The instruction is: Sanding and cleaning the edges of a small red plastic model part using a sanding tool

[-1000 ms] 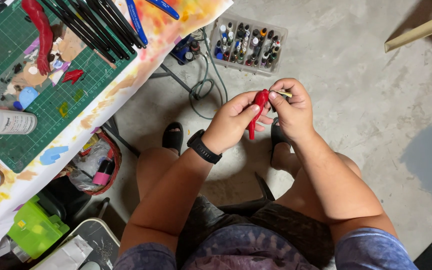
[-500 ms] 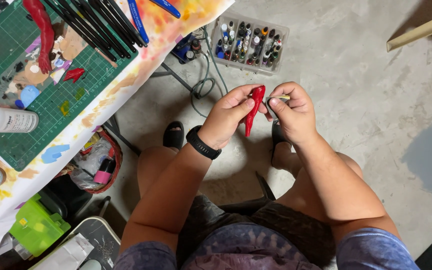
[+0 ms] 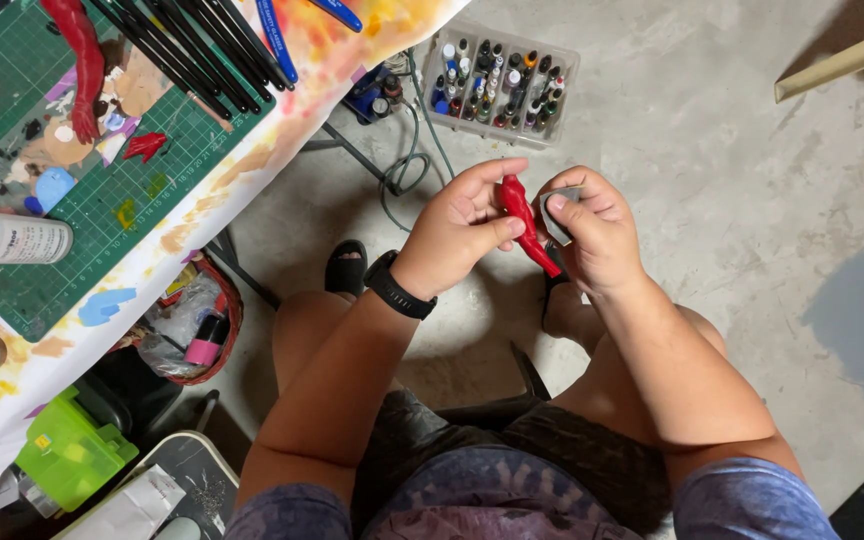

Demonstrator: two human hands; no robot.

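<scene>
Working from the green cutting mat (image 3: 72, 215) as the landmark: it lies on the paint-smeared paper table cover (image 3: 282, 140) at the upper left, and everything in hand sits well to the right of it and lower, out over the bare concrete floor (image 3: 712, 180) above the person's knees.

The left hand (image 3: 457, 225) is closed around the upper end of a red moulded piece (image 3: 524, 222), thumb pressed against its side. The right hand (image 3: 592, 235) pinches a small grey scrap (image 3: 557, 205), perhaps a sanding pad, flat against the piece.

To do this well, I judge the left hand should keep the piece braced near the worked spot while the right strokes lightly, turning the piece often so no flat is worn.

The piece is slim, glossy red, bulbous on top and tapering to a point low right. A clear box of small paint bottles (image 3: 502, 85) stands on the floor right of the mat.
</scene>
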